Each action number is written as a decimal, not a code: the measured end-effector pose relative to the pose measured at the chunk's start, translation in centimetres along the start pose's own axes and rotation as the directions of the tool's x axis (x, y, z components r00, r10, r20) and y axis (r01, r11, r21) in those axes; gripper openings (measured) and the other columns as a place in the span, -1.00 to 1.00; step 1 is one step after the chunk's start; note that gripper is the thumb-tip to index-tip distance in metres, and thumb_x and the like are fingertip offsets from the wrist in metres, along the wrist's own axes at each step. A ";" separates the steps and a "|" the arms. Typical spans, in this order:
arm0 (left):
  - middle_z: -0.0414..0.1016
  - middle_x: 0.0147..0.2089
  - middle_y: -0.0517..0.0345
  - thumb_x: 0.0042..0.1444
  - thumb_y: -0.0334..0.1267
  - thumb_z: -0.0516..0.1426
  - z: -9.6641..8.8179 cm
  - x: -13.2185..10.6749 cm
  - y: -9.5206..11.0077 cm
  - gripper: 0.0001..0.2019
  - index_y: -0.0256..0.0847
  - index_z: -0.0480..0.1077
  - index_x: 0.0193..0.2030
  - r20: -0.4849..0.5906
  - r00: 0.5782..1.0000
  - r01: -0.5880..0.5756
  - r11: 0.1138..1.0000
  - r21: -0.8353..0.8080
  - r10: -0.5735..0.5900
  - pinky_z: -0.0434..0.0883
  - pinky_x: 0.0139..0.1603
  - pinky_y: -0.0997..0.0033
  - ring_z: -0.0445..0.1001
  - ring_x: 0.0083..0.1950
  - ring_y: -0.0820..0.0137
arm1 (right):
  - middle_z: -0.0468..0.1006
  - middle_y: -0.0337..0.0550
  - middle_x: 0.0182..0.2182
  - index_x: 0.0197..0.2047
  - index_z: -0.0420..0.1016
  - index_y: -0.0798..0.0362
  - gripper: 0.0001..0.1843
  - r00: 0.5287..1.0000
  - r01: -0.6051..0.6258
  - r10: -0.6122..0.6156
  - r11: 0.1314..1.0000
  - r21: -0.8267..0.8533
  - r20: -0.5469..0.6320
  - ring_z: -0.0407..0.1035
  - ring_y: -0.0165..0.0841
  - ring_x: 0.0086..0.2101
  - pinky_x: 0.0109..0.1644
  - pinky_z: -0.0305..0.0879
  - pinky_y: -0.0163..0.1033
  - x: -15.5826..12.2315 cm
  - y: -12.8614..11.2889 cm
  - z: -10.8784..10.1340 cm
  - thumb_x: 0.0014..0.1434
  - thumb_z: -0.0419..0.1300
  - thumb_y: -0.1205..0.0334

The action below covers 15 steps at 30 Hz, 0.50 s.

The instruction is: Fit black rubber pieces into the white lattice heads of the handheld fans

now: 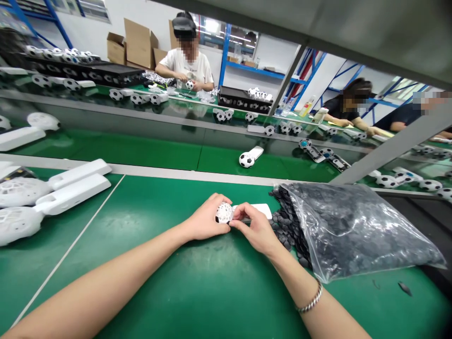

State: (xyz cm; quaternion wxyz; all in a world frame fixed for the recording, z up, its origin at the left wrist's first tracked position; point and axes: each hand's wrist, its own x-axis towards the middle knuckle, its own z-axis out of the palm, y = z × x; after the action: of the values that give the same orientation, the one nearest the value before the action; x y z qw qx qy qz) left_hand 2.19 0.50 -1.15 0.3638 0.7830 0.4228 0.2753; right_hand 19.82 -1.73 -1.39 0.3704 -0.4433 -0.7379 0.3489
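My left hand (208, 219) is wrapped around the round head of a white, football-patterned handheld fan (224, 213). The head's open lattice faces up, with black patches along its lower edge. The fan's white handle (264, 210) points right, partly behind my right hand (254, 226). Thumb and fingertips of that hand are pinched at the head's right edge; what they hold is too small to make out. Just right of the handle, small flat black pieces (287, 221) spill from a clear plastic bag (363, 230).
White fan bodies (74, 193) lie on the left. A finished-looking football fan (247, 159) rests on the green strip beyond the metal rail (162, 173). A slanted post (399, 132) rises at right. Across the line, a person (187, 70) handles a ball-shaped part.
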 end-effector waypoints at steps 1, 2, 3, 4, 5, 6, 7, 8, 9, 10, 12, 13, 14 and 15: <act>0.25 -0.12 0.12 -0.20 -0.32 0.15 0.2 0.0 -0.1 -0.56 -0.17 0.24 -0.09 -0.022 1.000 -0.004 1.000 -0.001 0.004 0.29 -0.08 0.30 0.28 -0.07 0.29 | 0.38 -0.28 -0.41 -0.35 0.29 0.05 -0.88 1.000 -0.002 0.002 1.000 -0.012 -0.008 0.29 -0.41 -0.36 -0.25 0.22 -0.32 0.1 0.0 0.0 0.06 0.21 0.35; 0.25 -0.12 0.11 -0.21 -0.34 0.15 0.4 -0.1 -0.1 -0.55 -0.17 0.24 -0.09 -0.048 0.999 -0.008 1.000 0.000 0.008 0.29 -0.07 0.29 0.28 -0.07 0.29 | 0.38 -0.28 -0.42 -0.36 0.29 0.05 -0.88 1.000 -0.001 0.001 1.000 -0.030 -0.011 0.28 -0.41 -0.37 -0.25 0.22 -0.32 0.1 0.0 0.1 0.06 0.20 0.34; 0.25 -0.12 0.10 -0.22 -0.35 0.16 0.6 -0.2 -0.1 -0.54 -0.18 0.25 -0.09 -0.075 0.997 -0.012 1.000 0.002 0.012 0.29 -0.06 0.29 0.28 -0.07 0.28 | 0.38 -0.28 -0.42 -0.37 0.29 0.05 -0.89 1.000 0.002 -0.002 0.999 -0.049 -0.011 0.28 -0.41 -0.37 -0.26 0.22 -0.32 0.1 0.0 0.1 0.07 0.20 0.33; 0.26 -0.13 0.10 -0.24 -0.36 0.16 0.8 -0.4 -0.1 -0.53 -0.19 0.26 -0.08 -0.101 0.995 -0.015 1.000 0.003 0.016 0.29 -0.05 0.29 0.28 -0.07 0.28 | 0.37 -0.28 -0.43 -0.37 0.28 0.05 -0.89 1.000 0.005 -0.005 0.998 -0.069 -0.007 0.28 -0.40 -0.38 -0.27 0.21 -0.31 0.1 -0.1 0.2 0.08 0.18 0.31; 0.27 -0.14 0.09 -0.26 -0.36 0.18 1.0 -0.6 -0.1 -0.52 -0.20 0.27 -0.08 -0.120 0.993 -0.020 1.000 0.001 0.020 0.29 -0.05 0.29 0.29 -0.08 0.27 | 0.37 -0.27 -0.43 -0.38 0.28 0.05 -0.90 1.000 0.009 -0.009 0.996 -0.089 -0.002 0.28 -0.39 -0.38 -0.27 0.22 -0.31 0.0 -0.1 0.2 0.09 0.17 0.29; 0.28 -0.14 0.08 -0.28 -0.37 0.20 1.1 -0.6 -0.1 -0.51 -0.22 0.28 -0.09 -0.133 0.991 -0.022 1.000 -0.004 0.022 0.30 -0.05 0.29 0.30 -0.09 0.27 | 0.37 -0.26 -0.43 -0.37 0.28 0.05 -0.91 1.000 0.011 -0.011 0.995 -0.103 -0.001 0.29 -0.38 -0.37 -0.27 0.23 -0.30 -0.1 -0.1 0.3 0.11 0.15 0.26; 0.29 -0.14 0.08 -0.30 -0.36 0.22 1.1 -0.6 -0.2 -0.48 -0.23 0.29 -0.08 -0.142 0.989 -0.029 1.000 -0.012 0.027 0.31 -0.05 0.29 0.31 -0.09 0.27 | 0.38 -0.25 -0.42 -0.36 0.28 0.05 -0.90 1.000 0.013 -0.014 0.993 -0.118 -0.002 0.30 -0.37 -0.36 -0.25 0.24 -0.29 -0.2 -0.1 0.2 0.12 0.14 0.23; 0.30 -0.14 0.09 -0.33 -0.36 0.25 0.9 -0.3 -0.3 -0.46 -0.22 0.31 -0.09 -0.149 0.988 -0.036 0.999 -0.019 0.033 0.32 -0.06 0.31 0.32 -0.10 0.28 | 0.39 -0.22 -0.39 -0.34 0.28 0.04 -0.88 1.000 0.022 -0.025 0.990 -0.140 -0.019 0.31 -0.35 -0.33 -0.23 0.25 -0.28 -0.3 0.1 0.1 0.12 0.13 0.19; 0.32 -0.14 0.11 -0.37 -0.36 0.27 0.5 0.2 -0.5 -0.43 -0.20 0.32 -0.09 -0.164 0.986 -0.031 0.999 -0.016 0.028 0.33 -0.07 0.34 0.34 -0.11 0.29 | 0.40 -0.18 -0.33 -0.29 0.28 0.03 -0.84 0.998 0.027 -0.036 0.984 -0.178 -0.045 0.31 -0.32 -0.27 -0.18 0.25 -0.25 -0.3 0.4 0.0 0.13 0.13 0.14; 0.33 -0.13 0.14 -0.39 -0.36 0.29 -0.3 0.9 -0.8 -0.41 -0.17 0.32 -0.09 -0.198 0.980 -0.004 1.000 -0.004 0.003 0.34 -0.08 0.38 0.35 -0.12 0.32 | 0.40 -0.15 -0.27 -0.25 0.29 0.02 -0.79 0.995 0.049 -0.068 0.972 -0.229 -0.078 0.31 -0.29 -0.24 -0.16 0.26 -0.23 -0.4 0.8 -0.3 0.12 0.13 0.08; 0.33 -0.11 0.17 -0.37 -0.37 0.30 -2.7 2.7 -1.6 -0.41 -0.16 0.31 -0.08 -0.326 0.942 0.101 0.994 0.038 -0.083 0.35 -0.09 0.45 0.37 -0.13 0.37 | 0.38 -0.08 -0.16 -0.21 0.30 0.00 -0.72 0.983 0.075 -0.126 0.942 -0.327 -0.136 0.30 -0.24 -0.15 -0.17 0.28 -0.22 -0.3 2.0 -1.3 0.10 0.11 -0.01; 0.32 -0.08 0.14 -0.32 -0.37 0.29 -4.2 3.6 -2.1 -0.42 -0.18 0.28 -0.05 -0.400 0.908 0.157 0.986 0.059 -0.121 0.34 -0.07 0.46 0.36 -0.11 0.38 | 0.37 -0.07 -0.11 -0.21 0.32 -0.01 -0.69 0.980 0.069 -0.133 0.926 -0.372 -0.149 0.29 -0.22 -0.11 -0.16 0.29 -0.20 -0.3 2.7 -1.9 0.09 0.10 -0.04; 0.29 -0.03 0.09 -0.25 -0.36 0.26 -5.7 4.4 -2.8 -0.43 -0.21 0.25 -0.01 -0.472 0.868 0.214 0.974 0.076 -0.153 0.32 -0.02 0.45 0.34 -0.05 0.37 | 0.35 -0.05 -0.08 -0.21 0.34 -0.02 -0.67 0.983 0.060 -0.127 0.908 -0.415 -0.135 0.28 -0.20 -0.09 -0.16 0.30 -0.18 -0.3 3.5 -2.5 0.08 0.09 -0.07; 0.24 0.03 0.03 -0.19 -0.37 0.24 -7.3 5.1 -3.5 -0.43 -0.24 0.21 0.03 -0.533 0.826 0.270 0.959 0.089 -0.183 0.27 0.04 0.40 0.29 0.02 0.34 | 0.35 -0.05 -0.06 -0.21 0.36 -0.03 -0.65 0.987 0.044 -0.109 0.884 -0.465 -0.114 0.28 -0.18 -0.08 -0.15 0.32 -0.16 -0.3 4.3 -3.3 0.06 0.09 -0.09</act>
State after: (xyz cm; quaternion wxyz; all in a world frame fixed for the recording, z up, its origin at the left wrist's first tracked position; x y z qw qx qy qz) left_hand -2.32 8.70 0.89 0.2019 0.6501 0.6162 0.3961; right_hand 24.44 0.17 -3.54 0.3180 -0.5120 -0.7893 0.1177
